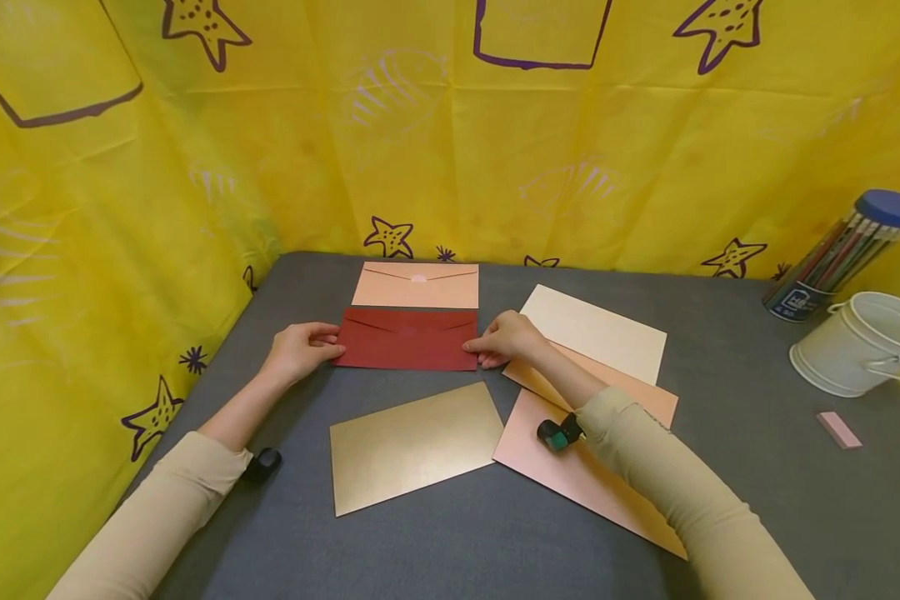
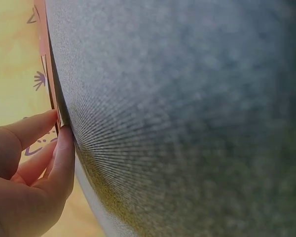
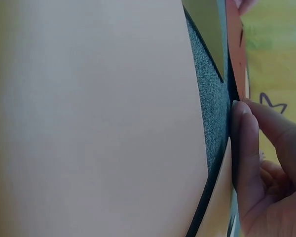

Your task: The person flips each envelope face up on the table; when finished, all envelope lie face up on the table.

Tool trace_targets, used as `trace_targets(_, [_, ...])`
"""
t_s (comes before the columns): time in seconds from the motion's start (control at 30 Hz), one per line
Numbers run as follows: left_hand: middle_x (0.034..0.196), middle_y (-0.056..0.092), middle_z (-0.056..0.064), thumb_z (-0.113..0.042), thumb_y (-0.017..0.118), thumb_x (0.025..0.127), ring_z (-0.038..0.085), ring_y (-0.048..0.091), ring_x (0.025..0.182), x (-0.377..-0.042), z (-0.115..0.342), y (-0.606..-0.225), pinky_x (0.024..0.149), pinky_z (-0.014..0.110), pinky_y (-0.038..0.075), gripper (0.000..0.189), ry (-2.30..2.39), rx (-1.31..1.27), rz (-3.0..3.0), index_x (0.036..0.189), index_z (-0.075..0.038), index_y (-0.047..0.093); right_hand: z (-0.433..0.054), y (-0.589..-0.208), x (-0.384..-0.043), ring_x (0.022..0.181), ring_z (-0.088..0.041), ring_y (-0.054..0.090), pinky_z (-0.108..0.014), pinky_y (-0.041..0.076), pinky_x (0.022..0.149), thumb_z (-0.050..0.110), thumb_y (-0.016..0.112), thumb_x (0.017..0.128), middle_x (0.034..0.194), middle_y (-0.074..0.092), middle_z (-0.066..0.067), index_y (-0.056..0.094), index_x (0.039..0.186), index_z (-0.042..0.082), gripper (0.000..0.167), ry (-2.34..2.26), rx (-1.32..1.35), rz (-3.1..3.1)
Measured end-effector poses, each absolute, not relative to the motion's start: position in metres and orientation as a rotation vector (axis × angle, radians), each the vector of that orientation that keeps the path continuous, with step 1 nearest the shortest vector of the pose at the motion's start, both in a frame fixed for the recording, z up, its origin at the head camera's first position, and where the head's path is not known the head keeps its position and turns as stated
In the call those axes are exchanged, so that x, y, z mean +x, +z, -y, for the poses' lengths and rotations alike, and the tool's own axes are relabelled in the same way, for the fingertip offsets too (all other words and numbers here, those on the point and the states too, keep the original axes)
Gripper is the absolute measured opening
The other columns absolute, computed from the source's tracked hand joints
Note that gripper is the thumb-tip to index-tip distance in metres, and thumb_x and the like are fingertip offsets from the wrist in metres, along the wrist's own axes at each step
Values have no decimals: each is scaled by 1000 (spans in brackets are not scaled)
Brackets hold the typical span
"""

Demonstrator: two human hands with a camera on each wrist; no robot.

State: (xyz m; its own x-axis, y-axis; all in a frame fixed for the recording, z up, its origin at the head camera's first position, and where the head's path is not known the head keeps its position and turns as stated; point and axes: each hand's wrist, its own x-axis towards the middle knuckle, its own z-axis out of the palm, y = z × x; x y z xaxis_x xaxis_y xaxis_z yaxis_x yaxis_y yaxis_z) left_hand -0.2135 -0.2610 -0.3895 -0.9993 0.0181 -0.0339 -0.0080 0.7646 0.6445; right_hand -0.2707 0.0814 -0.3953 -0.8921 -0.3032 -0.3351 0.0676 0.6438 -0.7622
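A red envelope (image 1: pixel 408 340) with its flap side up lies level between the two hands, just in front of a peach envelope (image 1: pixel 418 287) in the head view. My left hand (image 1: pixel 300 350) pinches its left end between thumb and fingers. At the opposite end my right hand (image 1: pixel 506 337) pinches the lower right corner. In the left wrist view, the left hand (image 2: pixel 34 173) has its fingertips at the thin edge of the envelope. The right wrist view shows the right hand (image 3: pixel 271 168) with thumb and fingers at the red envelope's corner (image 3: pixel 238 64).
A gold envelope (image 1: pixel 416 446) lies nearer on the dark table (image 1: pixel 270 550). Under the right forearm are a cream envelope (image 1: pixel 600 329), an orange envelope (image 1: pixel 648 396) and a pink envelope (image 1: pixel 528 437). At right stand a pencil tub (image 1: pixel 840 258), a white bucket (image 1: pixel 855 346) and a pink eraser (image 1: pixel 840 430).
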Motion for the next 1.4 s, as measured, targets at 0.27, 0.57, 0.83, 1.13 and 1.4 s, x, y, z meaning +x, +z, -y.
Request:
trace_targets(0.27, [103,70,19,-17,72,88,31,67,95,-213,260,-388,74,28,51,43,1051,35,-2939,122,7,63,-81,-394,-272,46,-9,63,-19,50,49,31,80,82,58,66,-5,72,69,2,33,-1174,-136,-2391])
trace_targets(0.57, [102,71,19,-16,74,87,30,69,94,-214,258,-389,71,24,50,42,1050,52,-2955,120,8,64,-81,-393,-273,47,-8,63,-19,50,49,30,80,82,57,66,-4,70,66,4,32,-1163,-150,-2398])
trace_targets(0.83, [100,71,19,-14,75,86,30,69,92,-214,260,-391,74,29,52,41,1044,65,-2977,119,8,65,-81,-394,-275,46,-8,62,-19,50,49,30,80,81,57,65,-3,71,65,4,33,-1154,-144,-2384])
trace_targets(1.13, [97,72,18,-12,75,85,30,69,90,-214,261,-394,77,35,54,35,1047,101,-2987,114,8,67,-82,-395,-277,44,-8,61,-19,49,48,32,81,81,56,64,-3,70,65,5,34,-1109,-164,-2407])
trace_targets(1.4, [99,71,18,-12,74,87,30,68,92,-215,261,-393,79,39,54,34,1044,103,-2973,115,6,67,-83,-396,-275,45,-9,61,-19,50,48,32,81,81,55,63,-3,69,62,5,35,-1123,-184,-2430])
